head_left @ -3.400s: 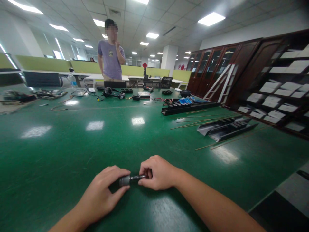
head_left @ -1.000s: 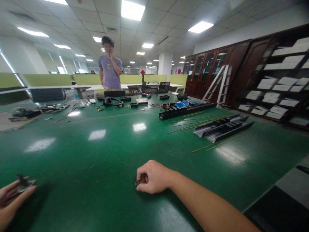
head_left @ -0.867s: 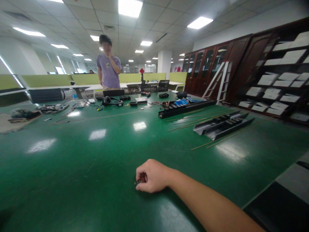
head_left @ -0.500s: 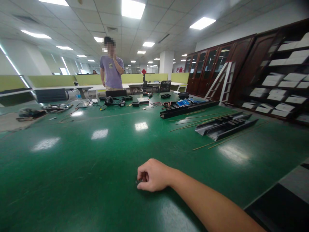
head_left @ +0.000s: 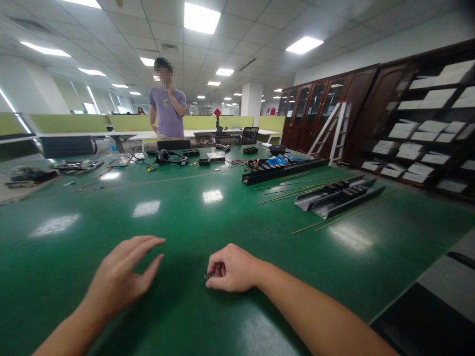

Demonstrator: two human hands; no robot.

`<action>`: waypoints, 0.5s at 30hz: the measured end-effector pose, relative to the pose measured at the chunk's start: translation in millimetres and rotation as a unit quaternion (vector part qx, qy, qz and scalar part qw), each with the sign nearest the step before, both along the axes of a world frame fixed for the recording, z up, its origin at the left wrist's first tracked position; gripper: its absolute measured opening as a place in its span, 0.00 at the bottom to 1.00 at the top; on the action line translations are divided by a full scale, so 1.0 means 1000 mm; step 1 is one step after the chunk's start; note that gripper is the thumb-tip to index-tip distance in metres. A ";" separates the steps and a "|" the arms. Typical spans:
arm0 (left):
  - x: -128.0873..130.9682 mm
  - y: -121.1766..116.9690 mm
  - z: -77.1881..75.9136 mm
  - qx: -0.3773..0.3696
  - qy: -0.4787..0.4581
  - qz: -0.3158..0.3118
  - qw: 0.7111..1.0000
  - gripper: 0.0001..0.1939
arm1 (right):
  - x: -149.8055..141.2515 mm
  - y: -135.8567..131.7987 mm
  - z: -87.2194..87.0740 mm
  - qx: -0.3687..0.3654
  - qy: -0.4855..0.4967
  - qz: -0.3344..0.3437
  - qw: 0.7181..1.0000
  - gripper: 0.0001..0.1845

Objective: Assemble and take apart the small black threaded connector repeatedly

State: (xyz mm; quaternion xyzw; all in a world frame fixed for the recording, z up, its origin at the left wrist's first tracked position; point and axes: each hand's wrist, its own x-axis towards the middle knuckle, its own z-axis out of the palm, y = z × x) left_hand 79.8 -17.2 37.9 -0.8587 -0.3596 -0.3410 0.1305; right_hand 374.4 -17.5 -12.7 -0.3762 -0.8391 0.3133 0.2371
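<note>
My right hand point(head_left: 233, 269) rests low over the green table point(head_left: 178, 217), fingers curled in a pinch. From the fingertips pokes the end of a small dark part with silvery glints point(head_left: 208, 278); most of it is hidden, so its kind does not show. To its left, my left hand point(head_left: 124, 269) hovers above the tabletop with fingers and thumb apart and nothing between them. A gap of bare green surface separates the two hands.
Black metal channels point(head_left: 334, 200) and thin rods point(head_left: 274, 199) lie at the right. Farther back are a longer black channel point(head_left: 260, 176), a black headset point(head_left: 166, 157) and cables. A person point(head_left: 167, 111) stands behind the table. A stepladder point(head_left: 337, 133) leans by the cabinets.
My left hand carried a dark piece off to the left and out of view, and is now back with nothing in it. My right hand has kept its pinch in nearly the same place.
</note>
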 end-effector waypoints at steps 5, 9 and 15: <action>0.081 -0.005 -0.014 -0.057 0.162 -0.166 0.971 0.19 | 0.003 0.006 -0.001 -0.015 0.027 -0.016 0.999 0.08; 0.099 -0.015 -0.027 -0.055 0.128 -0.199 0.970 0.12 | 0.003 0.006 -0.001 -0.040 0.029 0.010 0.999 0.04; 0.049 -0.014 -0.022 -0.030 0.080 -0.137 0.987 0.10 | 0.003 0.001 0.003 -0.093 0.019 0.023 0.995 0.17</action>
